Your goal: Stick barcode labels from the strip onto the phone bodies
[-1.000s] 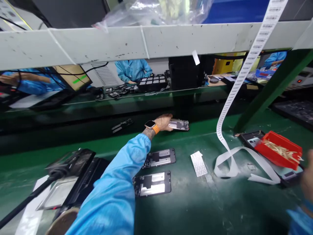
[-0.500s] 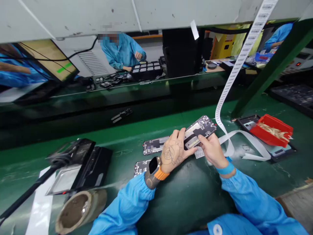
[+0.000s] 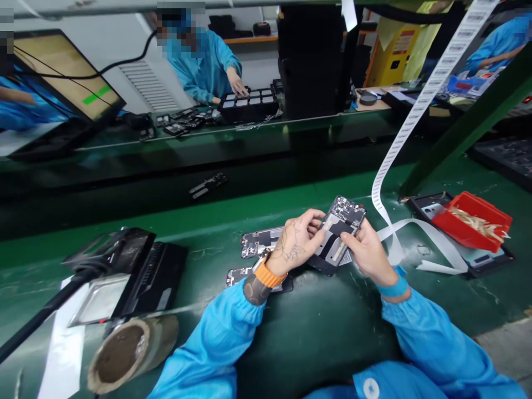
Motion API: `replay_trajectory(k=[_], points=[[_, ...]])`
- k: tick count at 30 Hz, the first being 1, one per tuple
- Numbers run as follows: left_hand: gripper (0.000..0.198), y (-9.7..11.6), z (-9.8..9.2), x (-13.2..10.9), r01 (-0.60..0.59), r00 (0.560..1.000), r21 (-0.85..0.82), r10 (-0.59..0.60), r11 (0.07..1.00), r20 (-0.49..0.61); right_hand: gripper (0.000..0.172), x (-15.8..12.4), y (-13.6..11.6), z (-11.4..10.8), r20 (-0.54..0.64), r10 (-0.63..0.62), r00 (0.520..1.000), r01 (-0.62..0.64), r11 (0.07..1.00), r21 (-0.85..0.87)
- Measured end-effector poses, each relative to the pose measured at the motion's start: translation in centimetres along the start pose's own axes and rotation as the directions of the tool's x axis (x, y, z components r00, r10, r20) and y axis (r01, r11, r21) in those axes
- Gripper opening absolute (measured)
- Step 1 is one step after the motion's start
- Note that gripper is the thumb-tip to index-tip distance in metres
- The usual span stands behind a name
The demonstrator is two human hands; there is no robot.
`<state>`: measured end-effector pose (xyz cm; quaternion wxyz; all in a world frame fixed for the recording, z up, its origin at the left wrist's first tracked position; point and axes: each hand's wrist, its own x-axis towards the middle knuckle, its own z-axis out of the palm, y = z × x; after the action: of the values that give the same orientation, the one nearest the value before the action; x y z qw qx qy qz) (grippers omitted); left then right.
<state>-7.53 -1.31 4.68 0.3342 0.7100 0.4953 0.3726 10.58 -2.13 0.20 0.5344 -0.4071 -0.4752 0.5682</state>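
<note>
An opened phone [image 3: 338,230] with its circuit board and metal frame showing is held tilted above the green bench. My right hand [image 3: 368,252] grips its right edge, thumb on the face. My left hand [image 3: 297,244], with an orange-banded watch, is at the phone's left side, its fingers bent; whether they pinch anything is hidden. Two more opened phones lie beside and under my left wrist: one farther back [image 3: 255,243], one nearer me [image 3: 239,275]. A small printed label sheet [image 3: 346,259] shows partly behind the held phone.
A long strip of barcode labels [image 3: 409,119] hangs down to the bench at the right. Past it, a red bin [image 3: 474,221] sits on a black tray. At left are a black device [image 3: 153,282] and a cardboard roll [image 3: 133,352]. Across the bench, a person [image 3: 203,66] reaches over a tray.
The held phone has turned more upright. My left hand has shifted from over its left end to its side, fingers curling. The view has tilted, and the person opposite has reached to the tray.
</note>
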Motion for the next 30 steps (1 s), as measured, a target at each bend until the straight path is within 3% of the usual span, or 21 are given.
replay_trajectory(k=[8, 16, 24, 30], points=[[0.004, 0.2, 0.7, -0.6, -0.137, 0.973, 0.339, 0.191, 0.931, -0.129, 0.04, -0.4, -0.5, 0.5, -0.009, 0.014, 1.0, -0.015, 0.999, -0.044], [0.009, 0.1, 0.4, -0.8, -0.156, 0.977, 0.412, 0.201, 0.897, -0.067, 0.041, -1.0, -0.6, 0.7, 0.036, 0.02, 0.999, -0.015, 0.992, -0.128], [0.008, 0.0, -0.8, -0.3, -0.12, 0.991, 0.224, 0.104, 0.967, 0.082, 0.044, -0.4, -1.5, -0.1, 0.124, 0.106, 0.987, -0.1, 0.994, -0.051], [0.009, -0.4, -1.4, 0.0, -0.147, 0.984, 0.18, 0.125, 0.973, 0.126, 0.044, -0.3, -1.9, -0.2, 0.141, 0.115, 0.983, -0.107, 0.992, -0.063]])
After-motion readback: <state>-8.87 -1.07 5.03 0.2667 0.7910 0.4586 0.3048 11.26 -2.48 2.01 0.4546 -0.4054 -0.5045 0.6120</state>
